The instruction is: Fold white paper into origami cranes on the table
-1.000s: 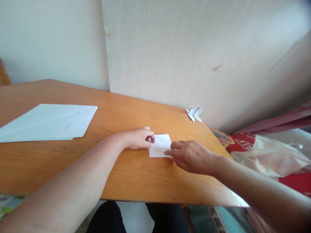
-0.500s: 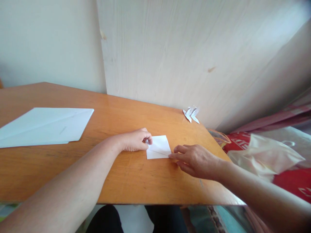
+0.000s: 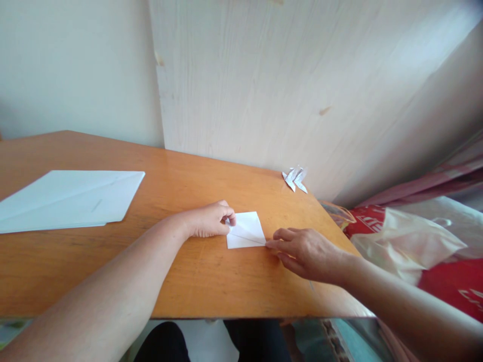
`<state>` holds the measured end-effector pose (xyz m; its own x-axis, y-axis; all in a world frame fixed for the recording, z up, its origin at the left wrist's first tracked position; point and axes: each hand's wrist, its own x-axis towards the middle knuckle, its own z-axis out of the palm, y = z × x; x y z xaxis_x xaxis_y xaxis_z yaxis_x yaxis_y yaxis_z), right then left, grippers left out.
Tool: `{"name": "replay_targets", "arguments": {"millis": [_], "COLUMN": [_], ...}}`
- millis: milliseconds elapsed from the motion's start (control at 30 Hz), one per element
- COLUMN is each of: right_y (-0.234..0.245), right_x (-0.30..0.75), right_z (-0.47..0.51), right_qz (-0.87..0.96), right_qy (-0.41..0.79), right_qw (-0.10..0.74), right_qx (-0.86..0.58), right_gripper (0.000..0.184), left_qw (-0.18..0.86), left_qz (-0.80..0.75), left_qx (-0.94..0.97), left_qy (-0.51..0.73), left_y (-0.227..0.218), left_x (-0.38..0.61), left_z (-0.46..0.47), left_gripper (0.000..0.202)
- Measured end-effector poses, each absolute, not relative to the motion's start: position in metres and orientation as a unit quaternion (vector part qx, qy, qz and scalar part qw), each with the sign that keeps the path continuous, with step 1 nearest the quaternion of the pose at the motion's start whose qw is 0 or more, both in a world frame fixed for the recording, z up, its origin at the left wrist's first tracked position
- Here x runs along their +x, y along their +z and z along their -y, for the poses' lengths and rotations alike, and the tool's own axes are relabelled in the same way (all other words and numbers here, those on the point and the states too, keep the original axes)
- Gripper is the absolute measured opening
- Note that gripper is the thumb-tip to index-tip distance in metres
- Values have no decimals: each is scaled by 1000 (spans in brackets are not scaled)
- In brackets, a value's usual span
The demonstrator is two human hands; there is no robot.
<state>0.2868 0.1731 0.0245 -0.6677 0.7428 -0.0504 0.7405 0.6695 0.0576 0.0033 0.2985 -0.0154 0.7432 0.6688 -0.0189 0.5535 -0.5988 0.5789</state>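
A small folded piece of white paper (image 3: 247, 232) lies on the wooden table, a slanting crease or flap edge running across it towards its lower right corner. My left hand (image 3: 213, 219) is closed at the paper's left edge, with curled thumb and fingers on its upper left corner, which they cover. On the other side, my right hand (image 3: 304, 251) has its fingers stretched out and apart. Its foremost fingertip is at the lower right corner, though I cannot tell if it presses on the paper. Nothing shows in the right palm.
Large white paper sheets (image 3: 75, 198) lie stacked at the left of the table (image 3: 211, 286). Small folded paper pieces (image 3: 295, 179) stand at the back right edge near the wall panel (image 3: 245, 85). Beyond the right edge are a pale plastic bag (image 3: 407, 241) and red bags (image 3: 453, 286).
My right hand has shifted slightly right, from over the paper's lower right corner to its very tip. My left hand stays in place. The view has tilted slightly.
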Motion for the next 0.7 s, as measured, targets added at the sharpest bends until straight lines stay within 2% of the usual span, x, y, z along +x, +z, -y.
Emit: {"name": "replay_targets", "arguments": {"millis": [167, 333, 433, 533, 700], "right_y": [25, 18, 10, 2, -2], "right_x": [294, 293, 285, 277, 262], "right_z": [-169, -171, -176, -180, -173], "right_qz": [-907, -895, -899, -906, -894], "right_qy": [-11, -31, -20, -6, -6], "right_qw": [8, -67, -102, -100, -94], "right_qx": [421, 439, 425, 412, 437], "right_gripper": [30, 25, 35, 49, 49], "left_qw": [287, 282, 268, 248, 186], "left_qz": [-344, -346, -342, -334, -333], "left_qx": [888, 888, 893, 900, 912], "left_qy": [102, 111, 119, 131, 153], "left_y": [-17, -17, -17, -20, -19], "left_x": [4, 5, 6, 7, 7], "left_z": [-299, -298, -296, -295, -293], "left_gripper": [26, 25, 24, 21, 19]}}
